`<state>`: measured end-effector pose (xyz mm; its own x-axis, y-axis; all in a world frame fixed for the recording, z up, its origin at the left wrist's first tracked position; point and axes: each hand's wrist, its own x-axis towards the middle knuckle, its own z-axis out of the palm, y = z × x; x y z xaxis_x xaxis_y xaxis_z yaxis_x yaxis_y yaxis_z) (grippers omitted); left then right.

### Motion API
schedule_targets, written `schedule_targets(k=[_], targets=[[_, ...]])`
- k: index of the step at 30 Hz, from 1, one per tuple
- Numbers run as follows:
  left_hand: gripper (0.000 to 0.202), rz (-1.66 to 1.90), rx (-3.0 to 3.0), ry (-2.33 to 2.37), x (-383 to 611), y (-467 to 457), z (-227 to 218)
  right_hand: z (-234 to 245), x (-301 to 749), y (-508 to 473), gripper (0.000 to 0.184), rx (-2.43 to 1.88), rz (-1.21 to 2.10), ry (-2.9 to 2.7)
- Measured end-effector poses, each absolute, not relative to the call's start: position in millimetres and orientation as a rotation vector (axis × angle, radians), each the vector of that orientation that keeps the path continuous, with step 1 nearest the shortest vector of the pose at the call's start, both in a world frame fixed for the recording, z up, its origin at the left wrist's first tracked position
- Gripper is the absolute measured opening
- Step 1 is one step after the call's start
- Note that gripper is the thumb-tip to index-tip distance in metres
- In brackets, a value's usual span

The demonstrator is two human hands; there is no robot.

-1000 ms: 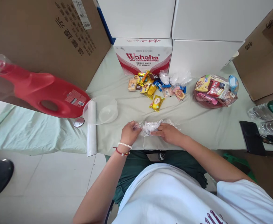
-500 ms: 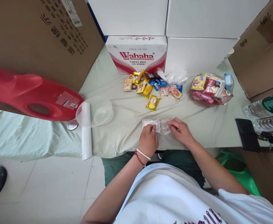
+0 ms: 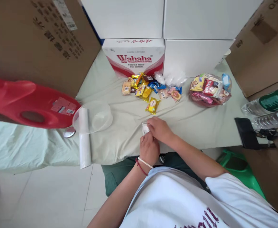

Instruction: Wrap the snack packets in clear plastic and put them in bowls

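Note:
My left hand [image 3: 149, 148] and my right hand [image 3: 160, 129] meet over the pale green cloth [image 3: 120, 133] near its front edge. Both close on a small crumpled clear plastic bag [image 3: 145, 128]; only a white bit of it shows between the fingers. My left wrist wears a white bead bracelet and a red string. A loose pile of small wrapped snacks [image 3: 150, 91] lies beyond my hands. To its right sits a clear bag filled with snacks [image 3: 209, 89].
A roll of plastic bags [image 3: 84, 136] and a clear round lid [image 3: 93, 117] lie left, beside a red jug [image 3: 32, 104]. A Wahaha carton [image 3: 134, 57], white boxes and cardboard boxes stand behind. Water bottles [image 3: 269, 110], a black phone [image 3: 244, 133] and a green stool [image 3: 241, 164] are at right.
My hands have come together; the plastic bag that was stretched between them is now bunched up small under my fingers. The view shifted slightly right.

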<state>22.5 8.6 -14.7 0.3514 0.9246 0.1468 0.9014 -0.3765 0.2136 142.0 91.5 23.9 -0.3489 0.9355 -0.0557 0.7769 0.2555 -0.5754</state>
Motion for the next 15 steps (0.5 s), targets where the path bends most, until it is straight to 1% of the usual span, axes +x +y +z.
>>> schedule_targets(k=[1, 2, 3, 5, 7, 8, 9, 13, 15], targets=[[0.019, 0.430, 2.503, 1.657, 17.2, 4.4, -15.3, 25.7, 132.1, 94.6, 0.021, -1.600, 0.750, -2.308], [0.021, 0.495, 2.519, 1.595, 10.3, -0.7, -16.2, 26.1, 124.4, 96.5, 0.022, -1.619, 0.728, -2.367], [0.028, 0.561, 2.554, 1.522, 1.9, -6.3, -17.6, 25.4, 119.1, 97.3, 0.024, -1.632, 0.681, -2.403], [0.037, 0.702, 2.615, 1.460, -18.4, -15.5, -22.3, 21.6, 113.5, 95.1, 0.038, -1.617, 0.531, -2.434], [0.033, 0.847, 2.614, 1.411, -39.2, -18.1, -28.5, 16.8, 111.4, 89.5, 0.054, -1.593, 0.377, -2.436], [0.030, 0.911, 2.591, 1.408, -48.3, -16.4, -31.3, 14.6, 110.8, 86.2, 0.057, -1.588, 0.323, -2.433], [0.026, 0.966, 2.572, 1.424, -55.9, -12.9, -33.6, 12.7, 110.6, 83.1, 0.056, -1.589, 0.288, -2.427], [0.017, 1.085, 2.500, 1.558, -72.4, 12.4, -38.9, 9.3, 122.7, 75.4, 0.035, -1.604, 0.300, -2.335], [0.015, 1.074, 2.468, 1.596, -74.0, 25.5, -43.0, 12.7, 146.3, 75.3, 0.035, -1.584, 0.396, -2.215]])
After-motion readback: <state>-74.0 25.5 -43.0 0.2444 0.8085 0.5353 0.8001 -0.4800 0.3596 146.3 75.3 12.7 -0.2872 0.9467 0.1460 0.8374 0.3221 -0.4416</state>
